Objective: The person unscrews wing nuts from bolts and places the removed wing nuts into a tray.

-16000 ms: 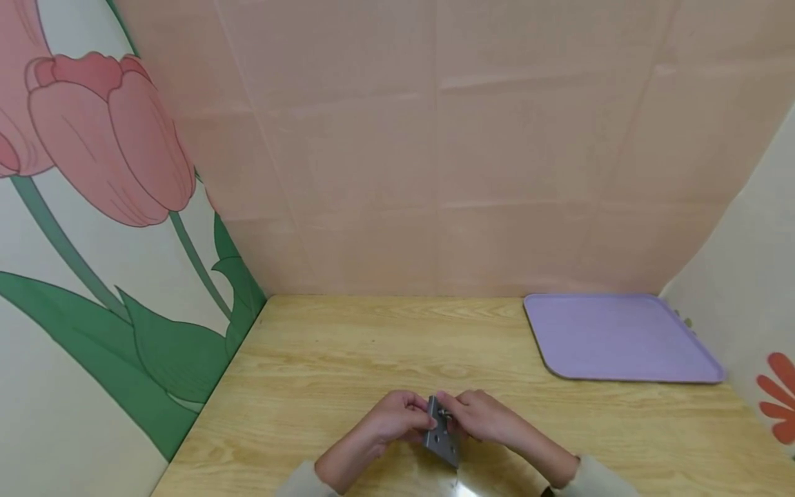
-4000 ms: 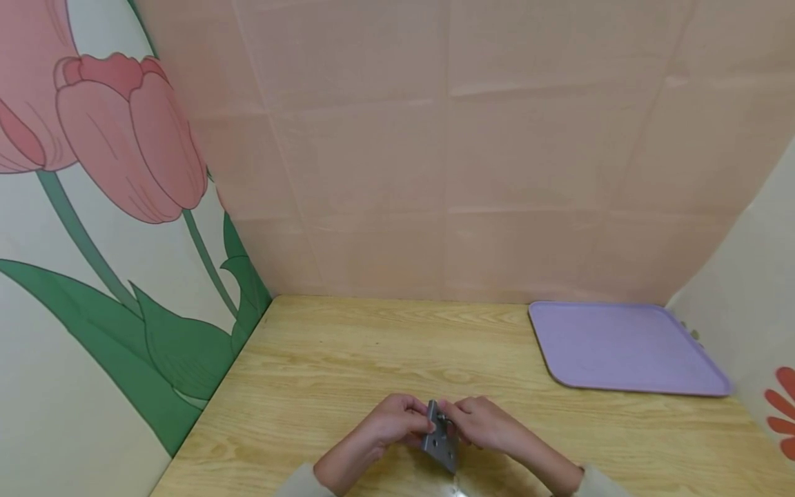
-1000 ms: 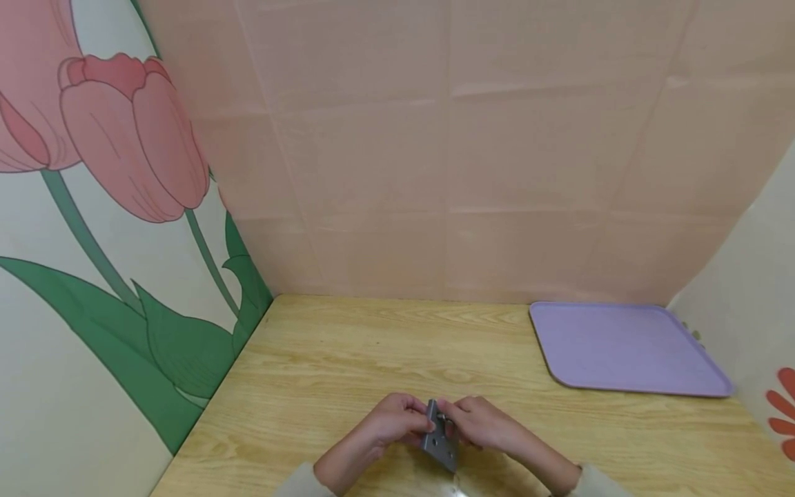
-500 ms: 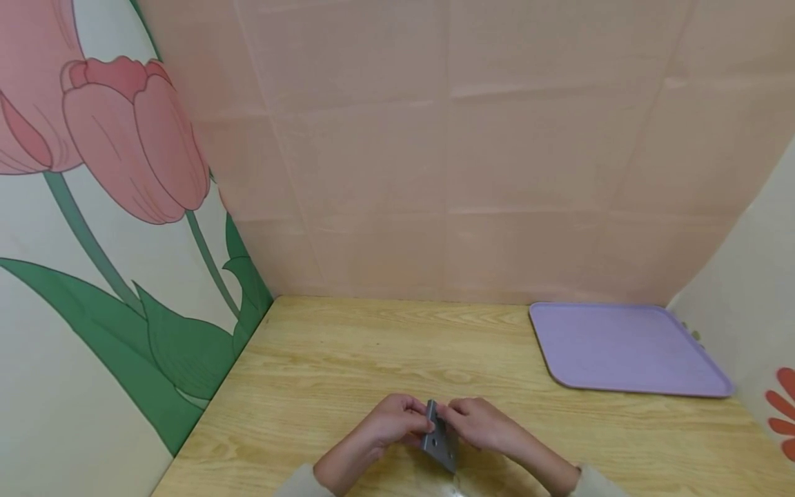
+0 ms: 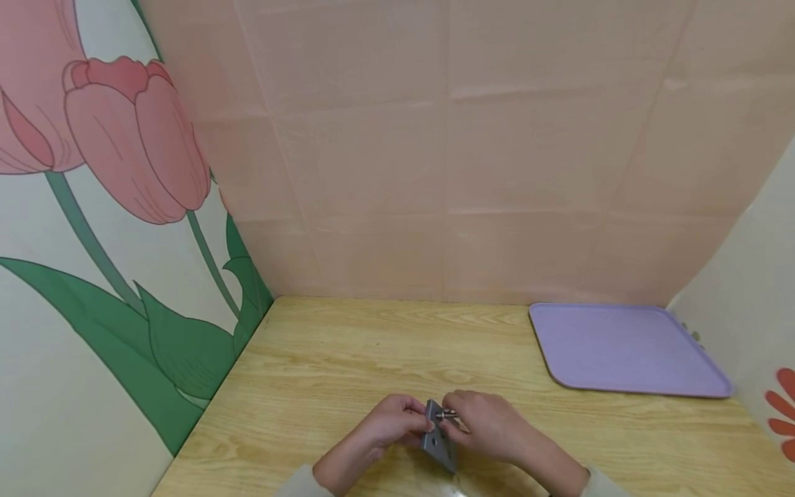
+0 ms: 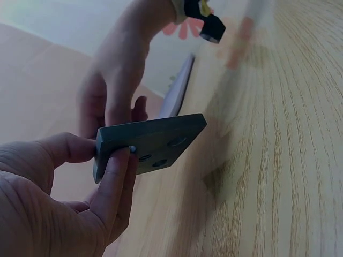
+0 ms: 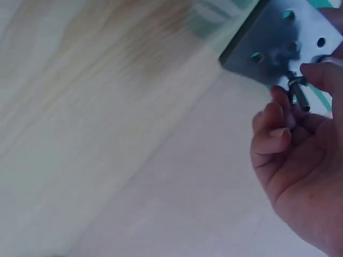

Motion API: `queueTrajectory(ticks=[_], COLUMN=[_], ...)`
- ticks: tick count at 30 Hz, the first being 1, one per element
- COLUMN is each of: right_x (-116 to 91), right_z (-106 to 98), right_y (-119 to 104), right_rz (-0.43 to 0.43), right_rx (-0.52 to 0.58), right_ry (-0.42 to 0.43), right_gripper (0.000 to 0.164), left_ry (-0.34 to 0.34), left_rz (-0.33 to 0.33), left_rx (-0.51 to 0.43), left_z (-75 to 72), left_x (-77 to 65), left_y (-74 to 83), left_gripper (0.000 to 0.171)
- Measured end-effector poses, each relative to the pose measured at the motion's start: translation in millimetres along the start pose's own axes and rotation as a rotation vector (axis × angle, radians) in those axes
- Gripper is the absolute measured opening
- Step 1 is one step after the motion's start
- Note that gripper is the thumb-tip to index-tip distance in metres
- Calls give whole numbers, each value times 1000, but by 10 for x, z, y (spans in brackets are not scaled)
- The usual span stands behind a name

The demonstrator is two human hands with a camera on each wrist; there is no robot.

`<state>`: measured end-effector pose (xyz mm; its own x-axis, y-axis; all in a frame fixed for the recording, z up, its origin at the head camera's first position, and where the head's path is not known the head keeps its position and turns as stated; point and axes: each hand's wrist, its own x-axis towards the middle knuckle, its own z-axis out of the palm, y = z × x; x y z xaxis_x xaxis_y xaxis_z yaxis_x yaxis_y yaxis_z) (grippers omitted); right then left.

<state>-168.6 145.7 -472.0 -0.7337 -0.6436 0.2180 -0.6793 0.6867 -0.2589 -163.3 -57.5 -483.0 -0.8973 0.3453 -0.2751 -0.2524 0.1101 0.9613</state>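
Note:
A grey metal plate (image 5: 439,447) with several round holes is held tilted above the table. My left hand (image 5: 391,420) pinches its upper end between thumb and fingers. In the left wrist view, the left fingertips (image 6: 119,160) press the plate's far face beside a small bright tip in a hole. A bolt (image 7: 303,101) sticks out of the plate's other face, with a nut (image 7: 295,82) round it close to the plate. My right hand (image 5: 487,422) has thumb and curled fingers about the nut, the thumb touching it; their exact contact is partly hidden.
A lilac tray (image 5: 630,348) lies at the back right of the wood-grain table (image 5: 348,352). A pink sheet stands behind the table, with a tulip-printed panel at the left and a pale panel at the right.
The plate and left hand stay almost still throughout. In the last half second, the right hand has shifted slightly and turned, baring the bolt that its fingers covered.

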Motion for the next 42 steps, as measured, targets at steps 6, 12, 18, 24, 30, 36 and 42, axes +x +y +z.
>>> queueTrajectory(ticks=[6, 12, 18, 24, 30, 36, 42], right_x=[-7, 3, 0, -14, -36, 7, 22], right_z=[33, 56, 52, 48, 23, -24, -75], right_y=[43, 77, 82, 80, 76, 27, -6], right_rz=[-200, -302, -306, -276, -163, 86, 358], right_rx=[-276, -374, -378, -340, -201, 48, 371], right_ry=[154, 239, 238, 223, 209, 168, -9], right_gripper=[22, 26, 26, 26, 30, 12, 43], left_ry=[12, 16, 3, -5, 1, 19, 7], left_rz=[-2, -12, -13, -18, -11, -7, -17], left_rx=[3, 16, 10, 11, 3, -10, 1], left_z=[15, 11, 3, -4, -10, 1, -3], left_x=[-1, 0, 3, 13, 18, 16, -9], left_y=[-1, 10, 15, 16, 9, 0, 36], left_gripper=[20, 19, 19, 19, 19, 19, 20])
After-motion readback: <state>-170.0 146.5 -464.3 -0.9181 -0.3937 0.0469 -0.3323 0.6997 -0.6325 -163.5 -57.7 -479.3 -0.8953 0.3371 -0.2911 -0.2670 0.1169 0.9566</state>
